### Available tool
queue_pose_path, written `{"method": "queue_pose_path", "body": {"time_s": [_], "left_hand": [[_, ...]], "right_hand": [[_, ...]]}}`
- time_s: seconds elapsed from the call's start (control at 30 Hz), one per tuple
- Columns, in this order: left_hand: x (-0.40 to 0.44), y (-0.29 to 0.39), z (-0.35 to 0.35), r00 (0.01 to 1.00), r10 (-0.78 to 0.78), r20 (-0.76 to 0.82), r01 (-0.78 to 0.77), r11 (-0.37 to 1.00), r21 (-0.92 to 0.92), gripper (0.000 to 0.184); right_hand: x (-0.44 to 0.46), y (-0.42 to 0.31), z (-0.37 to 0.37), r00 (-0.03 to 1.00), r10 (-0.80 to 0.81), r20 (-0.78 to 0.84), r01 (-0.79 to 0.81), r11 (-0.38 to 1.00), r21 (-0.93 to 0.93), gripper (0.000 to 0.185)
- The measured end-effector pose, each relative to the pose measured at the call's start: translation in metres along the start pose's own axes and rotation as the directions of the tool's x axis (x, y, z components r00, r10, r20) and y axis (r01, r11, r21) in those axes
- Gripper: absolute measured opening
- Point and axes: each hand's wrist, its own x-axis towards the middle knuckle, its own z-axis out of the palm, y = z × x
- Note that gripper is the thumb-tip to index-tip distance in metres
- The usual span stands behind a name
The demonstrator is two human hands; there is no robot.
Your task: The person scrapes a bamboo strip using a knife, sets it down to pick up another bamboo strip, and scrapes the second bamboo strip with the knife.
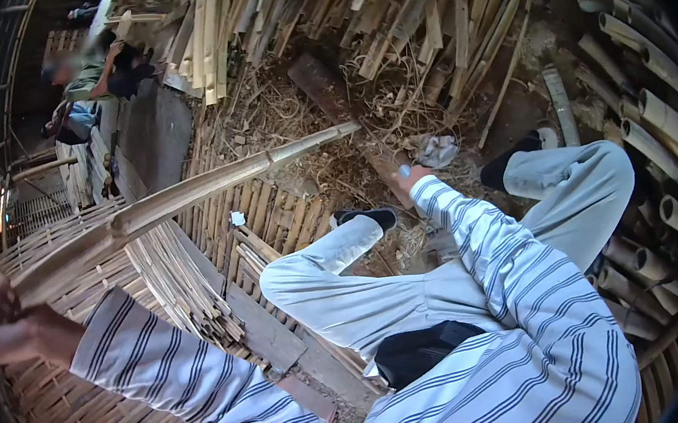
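Observation:
A long split bamboo strip (pixel 189 201) runs from the left edge towards the middle of the head view. My left hand (pixel 25 331) is at its near end, fingers curled round it. The strip's far tip rests at a dark, flat wooden-looking piece (pixel 324 89) among the shavings. My right hand (pixel 412 177) is low beside the lower end of that dark piece, its fingers closed. Something pale blue shows at the fingers; what the hand grips is hidden. My legs (pixel 322 283) are bent on either side of the work spot.
Split bamboo strips (pixel 409 14) lie piled at the top. Bamboo tubes (pixel 652 121) are stacked on the right. A bundle of thin strips (pixel 185 281) lies on the slatted floor, with shavings (pixel 264 124) beyond. Another person (pixel 94 84) sits at upper left.

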Motion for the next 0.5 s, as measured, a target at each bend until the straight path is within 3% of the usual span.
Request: {"method": "queue_pose_path", "body": {"time_s": [0.03,0.13,0.33,0.43,0.47,0.5], "left_hand": [[0.004,-0.006,-0.010,0.994,-0.032,0.104,0.044,0.993,-0.113,0.049],[0.013,-0.011,-0.030,0.937,-0.047,0.346,0.169,0.929,-0.330,0.041],[0.002,0.008,-0.033,0.814,-0.029,0.581,0.391,0.766,-0.510,0.038],[-0.008,0.020,-0.027,0.813,0.011,0.582,0.381,0.746,-0.546,0.040],[-0.002,0.018,-0.026,0.785,-0.010,0.620,0.451,0.694,-0.560,0.042],[-0.002,0.019,-0.025,0.726,0.052,0.686,0.509,0.631,-0.586,0.043]], "right_hand": [[-0.017,-0.006,-0.013,0.999,-0.030,0.028,0.032,0.997,-0.068,0.071],[-0.042,-0.019,-0.029,0.987,-0.148,-0.065,0.145,0.988,-0.042,0.061],[-0.105,-0.030,-0.066,0.862,-0.373,-0.343,0.382,0.923,-0.044,0.047],[-0.151,-0.021,-0.096,0.814,-0.438,-0.382,0.445,0.892,-0.075,0.047],[-0.160,-0.015,-0.103,0.716,-0.551,-0.429,0.517,0.831,-0.204,0.040],[-0.157,-0.004,-0.104,0.751,-0.523,-0.404,0.534,0.840,-0.095,0.042]]}}
